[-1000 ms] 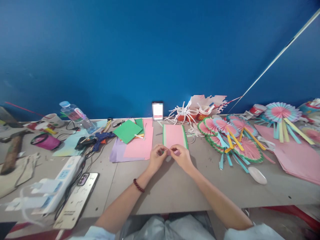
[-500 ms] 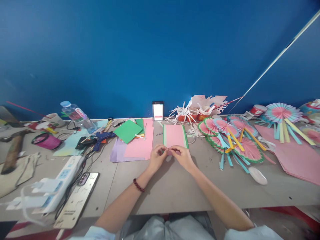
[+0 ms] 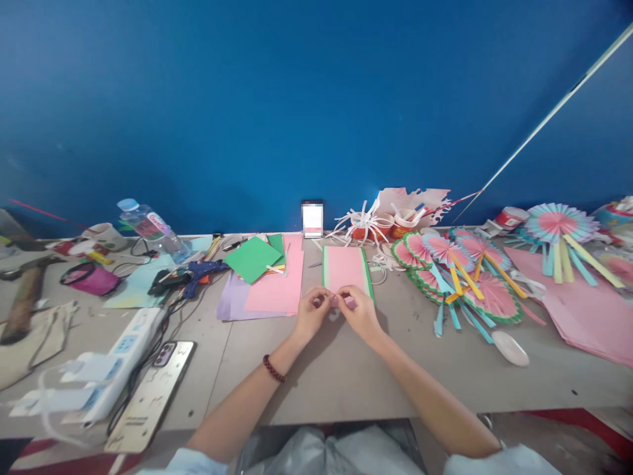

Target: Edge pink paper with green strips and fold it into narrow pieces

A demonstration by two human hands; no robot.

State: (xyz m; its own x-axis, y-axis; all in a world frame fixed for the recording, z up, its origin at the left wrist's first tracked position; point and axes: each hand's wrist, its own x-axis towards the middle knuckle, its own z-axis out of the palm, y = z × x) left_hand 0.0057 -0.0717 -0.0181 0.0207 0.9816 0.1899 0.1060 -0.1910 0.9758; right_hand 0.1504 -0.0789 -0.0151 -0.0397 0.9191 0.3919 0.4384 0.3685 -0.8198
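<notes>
A pink sheet of paper (image 3: 345, 267) with green strips along its left and right sides lies in front of me, its near end at my fingertips. My left hand (image 3: 312, 313), with a dark bead bracelet on the wrist, pinches that near edge between thumb and forefinger. Close beside it, my right hand (image 3: 359, 311) pinches the same edge, the fingertips of both hands almost meeting. A little pink paper shows between the fingers; whether it is folded there I cannot tell.
Green paper squares (image 3: 253, 258) lie on pink and purple sheets (image 3: 274, 297) to the left. Beyond are a glue gun (image 3: 200, 274), power strip (image 3: 129, 349) and phone (image 3: 151, 396). Pleated paper fans (image 3: 489, 297) and a white oval object (image 3: 511, 348) are on the right.
My right hand's fingers have shifted slightly at the paper's near edge, showing a bit more pink between them. My left hand has hardly moved.
</notes>
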